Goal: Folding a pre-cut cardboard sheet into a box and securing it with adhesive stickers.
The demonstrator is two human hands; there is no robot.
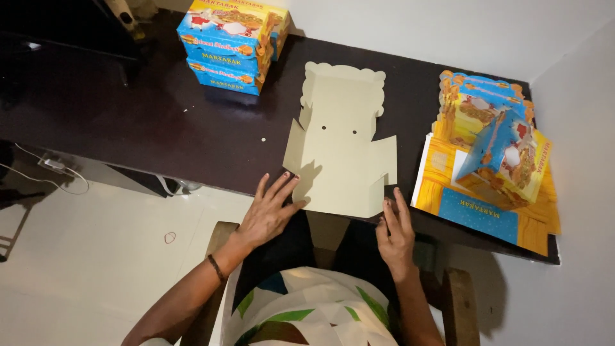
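Note:
A flat, unfolded cardboard box blank (339, 138) lies plain side up on the dark table (128, 115), its near edge hanging over the table's front. My left hand (269, 211) rests with fingers spread at the blank's near left corner, fingertips touching the cardboard. My right hand (396, 230) sits at the near right corner, fingers together and touching the edge. Neither hand grips anything.
A stack of assembled blue-and-orange boxes (230, 41) stands at the table's far left. On the right lies a pile of printed flat blanks (487, 198) with one folded box (506, 160) on top. White walls close off the far and right sides. A wooden chair (458, 301) is under me.

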